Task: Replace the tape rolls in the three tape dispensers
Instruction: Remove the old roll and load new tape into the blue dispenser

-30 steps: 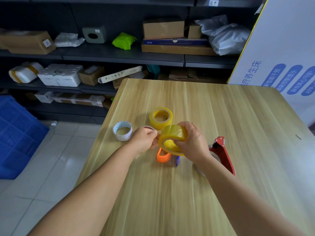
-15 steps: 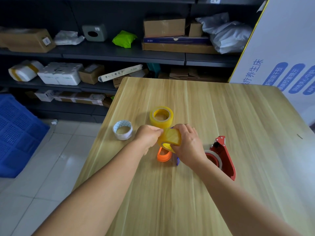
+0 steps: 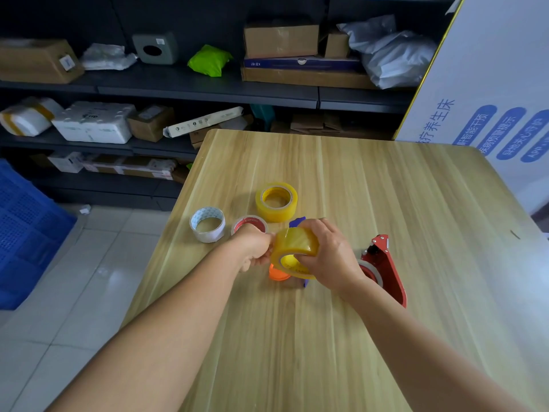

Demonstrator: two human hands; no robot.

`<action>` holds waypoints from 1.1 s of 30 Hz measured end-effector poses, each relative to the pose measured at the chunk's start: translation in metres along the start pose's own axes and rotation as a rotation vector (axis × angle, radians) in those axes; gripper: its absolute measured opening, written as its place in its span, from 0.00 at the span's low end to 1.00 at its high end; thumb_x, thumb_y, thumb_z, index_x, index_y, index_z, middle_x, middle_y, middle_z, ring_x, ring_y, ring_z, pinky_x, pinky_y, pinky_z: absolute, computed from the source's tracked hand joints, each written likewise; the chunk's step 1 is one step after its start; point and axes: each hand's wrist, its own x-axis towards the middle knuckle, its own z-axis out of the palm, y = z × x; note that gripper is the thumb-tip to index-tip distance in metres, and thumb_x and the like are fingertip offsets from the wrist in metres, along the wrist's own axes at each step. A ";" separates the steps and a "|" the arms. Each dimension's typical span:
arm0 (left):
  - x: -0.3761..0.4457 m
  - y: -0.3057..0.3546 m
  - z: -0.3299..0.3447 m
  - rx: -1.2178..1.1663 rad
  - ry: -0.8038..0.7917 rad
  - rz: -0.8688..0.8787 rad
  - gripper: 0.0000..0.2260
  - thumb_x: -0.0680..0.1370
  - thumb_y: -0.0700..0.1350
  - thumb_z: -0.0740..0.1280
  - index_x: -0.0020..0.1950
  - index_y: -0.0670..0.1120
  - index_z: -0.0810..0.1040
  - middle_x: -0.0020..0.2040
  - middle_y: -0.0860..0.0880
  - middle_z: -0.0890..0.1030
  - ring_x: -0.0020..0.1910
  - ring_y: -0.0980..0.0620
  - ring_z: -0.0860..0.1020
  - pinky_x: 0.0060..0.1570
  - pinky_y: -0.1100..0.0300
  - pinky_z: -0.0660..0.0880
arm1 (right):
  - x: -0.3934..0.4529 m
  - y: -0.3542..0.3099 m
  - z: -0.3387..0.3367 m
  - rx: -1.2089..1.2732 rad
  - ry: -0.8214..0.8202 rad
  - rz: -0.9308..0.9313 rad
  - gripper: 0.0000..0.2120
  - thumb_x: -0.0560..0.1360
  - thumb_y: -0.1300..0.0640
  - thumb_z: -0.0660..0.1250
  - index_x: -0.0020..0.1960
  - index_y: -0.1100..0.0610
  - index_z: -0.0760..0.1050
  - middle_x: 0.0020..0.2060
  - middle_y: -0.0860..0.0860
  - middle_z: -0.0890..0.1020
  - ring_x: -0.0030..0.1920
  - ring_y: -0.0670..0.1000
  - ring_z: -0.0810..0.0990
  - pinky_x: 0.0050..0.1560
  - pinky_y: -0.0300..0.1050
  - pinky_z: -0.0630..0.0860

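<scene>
Above the light wooden desk [image 3: 341,179], a yellow translucent tape roll [image 3: 295,248] is held in the right hand's [image 3: 329,257] grip, its edge pinched by the left hand [image 3: 255,248].

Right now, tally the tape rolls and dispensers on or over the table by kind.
Yellow tape rolls: 2, one flat on the table, one held in both hands
White-cored roll: 1
Red-cored roll: 1
Red dispenser: 1
Orange and blue parts beneath the hands: too hidden to count
Total: 5
</scene>
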 end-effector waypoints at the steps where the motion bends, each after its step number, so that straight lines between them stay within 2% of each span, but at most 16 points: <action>1: 0.000 0.000 0.000 0.058 0.001 0.001 0.10 0.79 0.46 0.63 0.44 0.41 0.75 0.39 0.42 0.77 0.37 0.47 0.74 0.46 0.53 0.77 | 0.000 0.000 0.000 0.002 -0.001 -0.004 0.25 0.66 0.59 0.74 0.62 0.55 0.73 0.52 0.48 0.74 0.53 0.52 0.73 0.48 0.39 0.67; 2: 0.002 -0.001 0.000 0.118 0.008 0.005 0.11 0.80 0.47 0.60 0.46 0.40 0.75 0.41 0.41 0.77 0.39 0.46 0.74 0.48 0.52 0.78 | 0.001 0.000 0.001 0.001 -0.003 -0.006 0.25 0.66 0.60 0.74 0.62 0.55 0.73 0.52 0.49 0.74 0.53 0.52 0.74 0.47 0.40 0.67; 5: 0.002 0.000 -0.004 0.265 0.043 0.009 0.17 0.80 0.49 0.54 0.55 0.37 0.75 0.46 0.41 0.79 0.38 0.46 0.74 0.37 0.57 0.74 | 0.004 0.001 0.004 -0.023 -0.033 0.001 0.26 0.67 0.58 0.74 0.64 0.55 0.73 0.55 0.50 0.75 0.54 0.53 0.74 0.48 0.39 0.68; 6: 0.002 0.000 -0.006 0.293 0.047 0.020 0.18 0.80 0.48 0.53 0.56 0.37 0.74 0.48 0.40 0.80 0.39 0.45 0.75 0.37 0.57 0.72 | 0.005 0.001 0.005 -0.026 -0.040 0.008 0.26 0.68 0.57 0.74 0.64 0.55 0.73 0.56 0.50 0.75 0.55 0.53 0.75 0.48 0.38 0.68; 9: 0.004 0.000 -0.013 0.323 0.052 0.062 0.17 0.80 0.48 0.53 0.52 0.38 0.76 0.53 0.37 0.81 0.40 0.45 0.77 0.40 0.54 0.72 | 0.008 0.001 0.009 -0.013 -0.038 0.020 0.27 0.67 0.55 0.75 0.64 0.55 0.74 0.57 0.51 0.76 0.54 0.52 0.76 0.48 0.35 0.66; 12: 0.009 -0.004 -0.017 0.177 0.042 0.115 0.14 0.80 0.44 0.56 0.41 0.41 0.76 0.44 0.40 0.82 0.39 0.45 0.77 0.48 0.51 0.77 | 0.011 0.000 0.011 -0.022 -0.037 0.018 0.27 0.67 0.56 0.76 0.65 0.55 0.74 0.57 0.52 0.77 0.55 0.54 0.76 0.50 0.37 0.68; 15: 0.008 -0.007 -0.022 -0.014 -0.044 0.137 0.10 0.79 0.42 0.62 0.38 0.43 0.75 0.37 0.46 0.79 0.36 0.51 0.76 0.45 0.55 0.78 | 0.014 -0.002 0.013 -0.015 -0.041 0.025 0.28 0.67 0.57 0.75 0.66 0.55 0.74 0.58 0.52 0.76 0.57 0.54 0.75 0.55 0.43 0.71; 18: 0.006 -0.011 -0.025 -0.045 -0.086 0.142 0.05 0.77 0.41 0.66 0.41 0.43 0.76 0.37 0.46 0.79 0.38 0.51 0.77 0.48 0.55 0.78 | 0.014 -0.002 0.016 -0.009 -0.057 0.008 0.28 0.67 0.58 0.75 0.66 0.54 0.73 0.58 0.53 0.76 0.58 0.55 0.73 0.57 0.43 0.69; 21: 0.006 -0.012 -0.024 -0.061 -0.044 0.118 0.11 0.81 0.42 0.59 0.43 0.41 0.77 0.39 0.45 0.80 0.39 0.49 0.79 0.45 0.56 0.79 | 0.014 -0.001 0.018 0.003 -0.046 0.033 0.29 0.67 0.58 0.75 0.67 0.53 0.73 0.58 0.52 0.72 0.56 0.51 0.73 0.52 0.35 0.65; 23: 0.005 -0.012 -0.024 -0.104 -0.026 0.079 0.15 0.83 0.44 0.54 0.45 0.41 0.77 0.37 0.45 0.80 0.38 0.50 0.78 0.42 0.58 0.78 | 0.016 -0.002 0.020 0.022 -0.043 0.067 0.30 0.66 0.58 0.75 0.67 0.51 0.71 0.57 0.49 0.71 0.52 0.49 0.74 0.49 0.35 0.66; 26: 0.004 -0.014 -0.028 -0.091 -0.095 0.061 0.11 0.80 0.46 0.62 0.43 0.42 0.79 0.38 0.45 0.81 0.39 0.50 0.79 0.48 0.56 0.79 | 0.018 -0.004 0.021 0.048 -0.024 0.127 0.26 0.65 0.58 0.75 0.60 0.52 0.70 0.54 0.47 0.72 0.46 0.49 0.74 0.45 0.42 0.71; 28: 0.004 -0.017 -0.029 -0.063 -0.101 0.065 0.05 0.76 0.42 0.68 0.43 0.42 0.80 0.40 0.44 0.82 0.42 0.50 0.80 0.52 0.55 0.79 | 0.020 -0.005 0.023 0.060 -0.015 0.153 0.22 0.66 0.58 0.75 0.56 0.53 0.71 0.53 0.48 0.73 0.47 0.52 0.76 0.47 0.46 0.73; 30: 0.006 -0.017 -0.029 -0.075 -0.033 0.048 0.03 0.75 0.37 0.68 0.42 0.41 0.81 0.41 0.43 0.82 0.41 0.48 0.80 0.50 0.55 0.80 | 0.022 -0.005 0.025 0.082 -0.008 0.167 0.19 0.66 0.58 0.74 0.56 0.54 0.73 0.52 0.47 0.71 0.48 0.52 0.76 0.49 0.44 0.73; 33: 0.014 -0.016 -0.025 -0.097 0.056 0.001 0.05 0.73 0.34 0.66 0.41 0.40 0.81 0.40 0.42 0.82 0.39 0.46 0.82 0.47 0.53 0.82 | 0.027 -0.004 0.031 0.096 -0.027 0.186 0.19 0.68 0.60 0.72 0.58 0.52 0.75 0.56 0.49 0.70 0.52 0.49 0.74 0.48 0.37 0.68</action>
